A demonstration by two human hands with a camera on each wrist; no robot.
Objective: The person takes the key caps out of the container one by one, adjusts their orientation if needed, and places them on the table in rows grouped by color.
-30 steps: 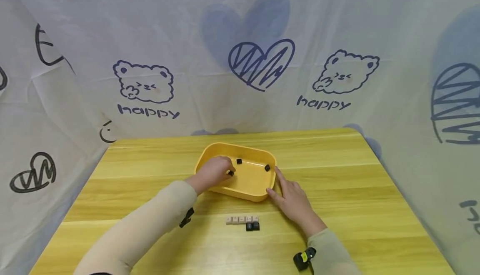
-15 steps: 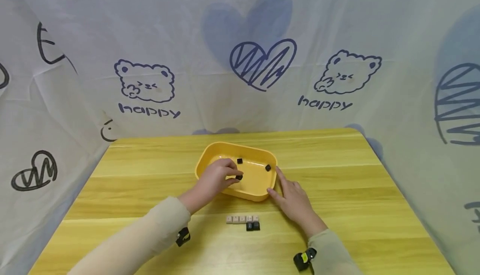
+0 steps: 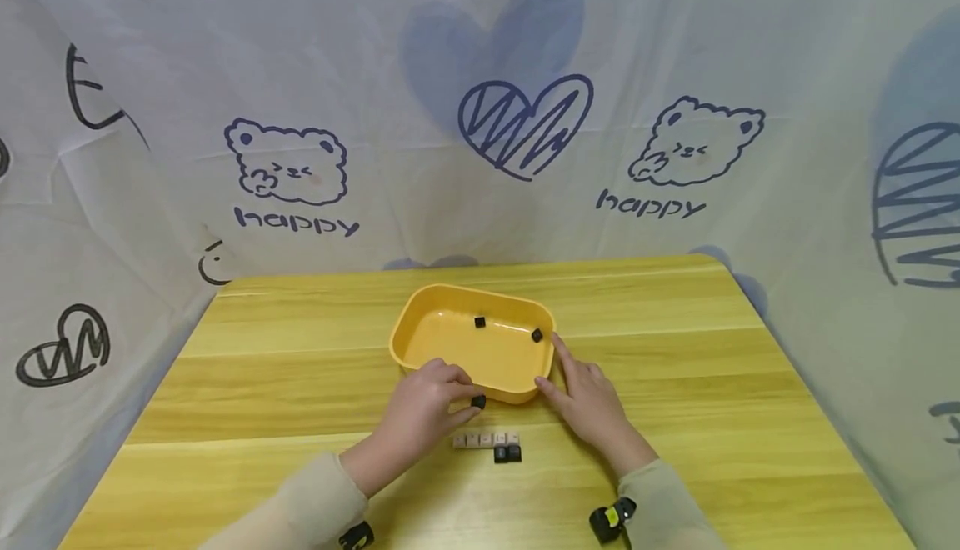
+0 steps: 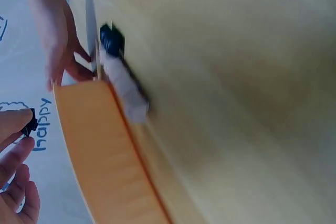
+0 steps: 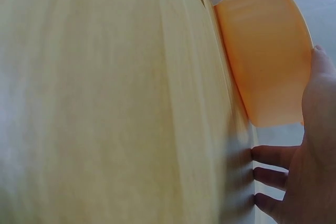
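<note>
My left hand (image 3: 420, 410) pinches a black keycap (image 3: 478, 402) between thumb and fingers, just in front of the yellow tray (image 3: 438, 337). In the left wrist view the same keycap (image 4: 32, 123) shows at the fingertips. With fingers extended, my right hand (image 3: 591, 407) rests against the tray's right end, its thumb at the rim near the front corner. Two black keycaps, one by the back wall (image 3: 480, 322) and one by the right end (image 3: 536, 335), lie inside the tray. In front of it stands a row of beige keycaps (image 3: 486, 440), with two black keycaps (image 3: 507, 454) set below its right end.
Everything stands on a yellow wood-grain table (image 3: 675, 342). Behind it hangs a white cloth (image 3: 420, 200) printed with hearts and bears. A small black wrist camera (image 3: 611, 518) sits at the right sleeve, another (image 3: 356, 536) at the left.
The left hand has lifted a black keycap from inside the tray and carried it over the front rim toward me. The right hand has stayed at the tray's right end.
</note>
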